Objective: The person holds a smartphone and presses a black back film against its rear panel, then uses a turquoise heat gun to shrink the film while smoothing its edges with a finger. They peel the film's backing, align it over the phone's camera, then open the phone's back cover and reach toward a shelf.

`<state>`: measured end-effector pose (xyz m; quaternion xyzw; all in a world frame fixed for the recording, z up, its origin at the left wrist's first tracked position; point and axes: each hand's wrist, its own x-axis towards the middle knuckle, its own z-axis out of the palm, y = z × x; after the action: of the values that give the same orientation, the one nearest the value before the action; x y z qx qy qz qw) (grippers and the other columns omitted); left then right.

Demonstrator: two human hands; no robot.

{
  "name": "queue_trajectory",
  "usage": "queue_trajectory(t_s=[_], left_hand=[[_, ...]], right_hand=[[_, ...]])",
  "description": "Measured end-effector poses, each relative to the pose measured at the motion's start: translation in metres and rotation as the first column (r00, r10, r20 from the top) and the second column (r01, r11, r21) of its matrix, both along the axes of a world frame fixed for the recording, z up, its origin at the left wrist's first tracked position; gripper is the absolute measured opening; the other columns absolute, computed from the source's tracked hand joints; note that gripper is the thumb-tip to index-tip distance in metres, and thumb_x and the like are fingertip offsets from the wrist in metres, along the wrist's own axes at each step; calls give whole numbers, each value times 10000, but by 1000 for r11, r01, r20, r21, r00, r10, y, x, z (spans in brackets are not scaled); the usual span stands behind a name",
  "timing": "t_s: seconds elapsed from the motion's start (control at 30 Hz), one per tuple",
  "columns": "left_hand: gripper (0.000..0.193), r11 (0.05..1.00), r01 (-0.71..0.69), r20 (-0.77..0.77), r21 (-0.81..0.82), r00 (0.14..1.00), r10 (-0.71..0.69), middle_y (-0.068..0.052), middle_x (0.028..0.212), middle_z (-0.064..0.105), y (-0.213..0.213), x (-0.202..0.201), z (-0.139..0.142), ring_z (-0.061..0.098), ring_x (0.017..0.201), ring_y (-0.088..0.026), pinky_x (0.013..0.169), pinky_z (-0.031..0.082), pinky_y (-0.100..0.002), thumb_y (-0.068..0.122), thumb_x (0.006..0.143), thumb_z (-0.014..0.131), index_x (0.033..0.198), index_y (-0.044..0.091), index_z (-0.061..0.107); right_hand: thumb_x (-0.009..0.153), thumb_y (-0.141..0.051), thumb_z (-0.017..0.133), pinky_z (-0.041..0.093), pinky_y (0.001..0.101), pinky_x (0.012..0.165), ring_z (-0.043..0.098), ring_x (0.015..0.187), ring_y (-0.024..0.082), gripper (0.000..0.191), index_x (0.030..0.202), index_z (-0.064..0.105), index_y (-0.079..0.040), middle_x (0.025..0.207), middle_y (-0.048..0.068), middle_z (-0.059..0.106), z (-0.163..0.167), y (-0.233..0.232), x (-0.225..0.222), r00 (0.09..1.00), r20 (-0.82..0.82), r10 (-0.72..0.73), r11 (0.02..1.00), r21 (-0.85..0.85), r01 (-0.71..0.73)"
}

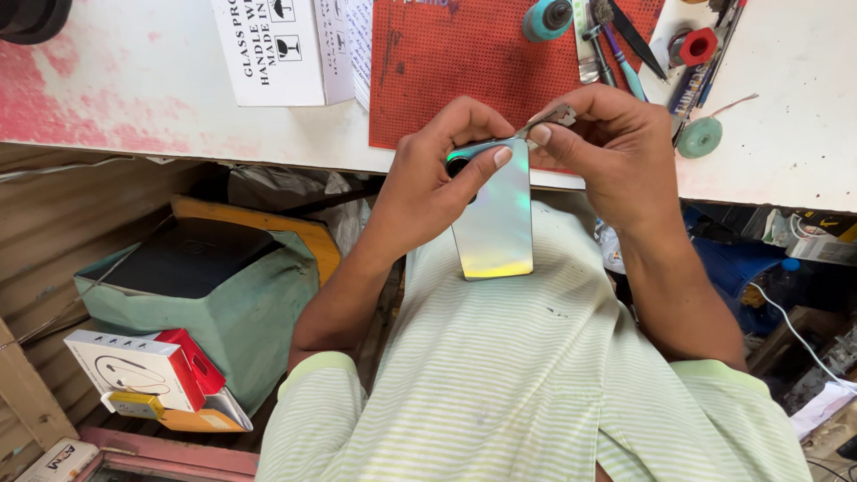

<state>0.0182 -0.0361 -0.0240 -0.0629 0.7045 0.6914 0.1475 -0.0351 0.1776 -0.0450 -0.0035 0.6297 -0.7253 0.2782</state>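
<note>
So the phone [494,219] is up in front of our chest, back cover facing us, all shiny and iridescent, held just below the front edge of the worktop [786,134]. Our left hand [437,174] has its fingers clamped around the top end, thumb lying across the corner right by the dark camera ring. Our right hand [616,147] comes in from about 2 o'clock with its fingers pinched tight on a thin metal pry tool [544,120], tip sitting at the top edge of the phone near the camera.

How far along are we? Early, we'd say. The back cover looks fully seated, no gap visible along the sides or bottom, nothing lifted. The tool is only just at the seam, so pretty much all the opening is left.

Going outward: at 12 o'clock from the phone there's the red perforated mat [464,62], with a white carton [277,49] at roughly 11. At 1 to 2 o'clock sits a pile of screwdrivers and tweezers [625,45] plus a teal disc [699,137]. Down at 8 o'clock, under the worktop, there's a green-covered box [223,295] and a small white and red earphone box [143,366].
</note>
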Motion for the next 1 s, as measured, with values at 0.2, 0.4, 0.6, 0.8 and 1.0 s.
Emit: queue_trajectory(t_s=[0.2, 0.4, 0.6, 0.8, 1.0], left_hand=[[155, 999, 16, -192, -41, 981, -23, -54, 1089, 728, 0, 2, 2, 722, 1086, -114, 962, 570, -277, 68, 1062, 682, 1184, 21, 598], [143, 995, 20, -83, -95, 996, -28, -45, 991, 732, 0, 5, 6, 719, 917, -115, 830, 568, -275, 87, 1030, 686, 1155, 58, 623], [165, 964, -64, -369, -257, 929, -37, -103, 1108, 631, 0, 6, 2, 679, 1041, -218, 891, 552, -337, 32, 1020, 675, 1181, 51, 643], [180, 937, -63, -365, -345, 928, -72, -111, 1121, 655, -1, 3, -4, 681, 1067, -286, 915, 546, -388, -26, 1026, 605, 1194, 27, 640], [182, 941, -43, -353, -336, 932, -84, -115, 1143, 670, 1, 5, -8, 659, 1125, -315, 964, 522, -408, -24, 1031, 566, 1200, 25, 612]], right_hand=[[1000, 72, 716, 634, 260, 821, 731, 877, 117, 106, 1102, 703, 45, 996, 84, 735, -3, 3, 1, 998, 64, -18, 998, -55, 21], [997, 54, 714, 642, 271, 817, 732, 875, 122, 90, 1084, 692, 45, 997, 93, 737, -11, 1, 6, 990, 135, -49, 993, -100, 63], [984, 18, 712, 671, 290, 828, 748, 887, 131, 84, 1063, 687, 33, 981, 87, 739, -15, -4, 10, 985, 143, -101, 986, -116, 118], [989, -25, 720, 652, 273, 815, 733, 880, 115, 120, 1091, 700, 35, 981, 70, 730, -18, -3, -6, 993, 121, -3, 1000, -20, 6], [990, -10, 727, 651, 298, 810, 734, 868, 141, 96, 1064, 704, 49, 972, 90, 730, -25, 0, -10, 987, 160, 8, 997, -77, 4]])
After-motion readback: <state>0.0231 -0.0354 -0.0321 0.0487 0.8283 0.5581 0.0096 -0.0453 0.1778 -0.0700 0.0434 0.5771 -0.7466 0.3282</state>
